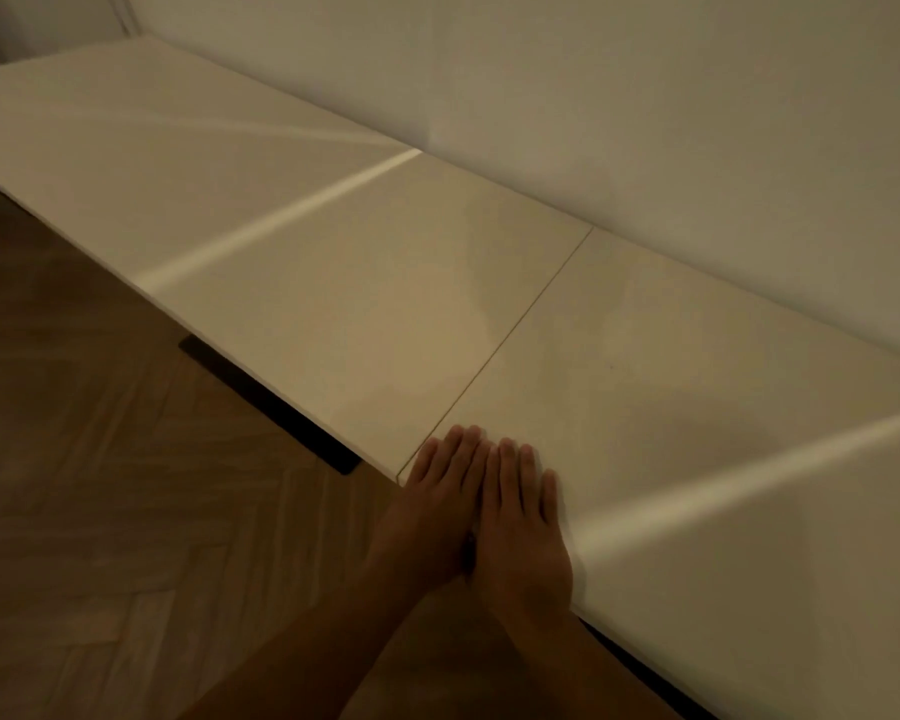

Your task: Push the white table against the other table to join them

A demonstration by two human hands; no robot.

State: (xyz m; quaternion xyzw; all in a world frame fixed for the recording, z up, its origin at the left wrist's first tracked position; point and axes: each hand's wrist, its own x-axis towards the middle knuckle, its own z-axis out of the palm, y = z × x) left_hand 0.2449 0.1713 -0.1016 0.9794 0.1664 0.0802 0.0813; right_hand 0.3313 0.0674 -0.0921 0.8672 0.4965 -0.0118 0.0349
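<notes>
On white table point(697, 356), both hands flat, tables touching

Your left hand point(437, 504) and right hand point(523, 532) are both bare, no rings, no gloves, no watch showing; your forearms are bare too, no sleeve in sight up to the frame's edge; short nails, plain, unpainted
</notes>
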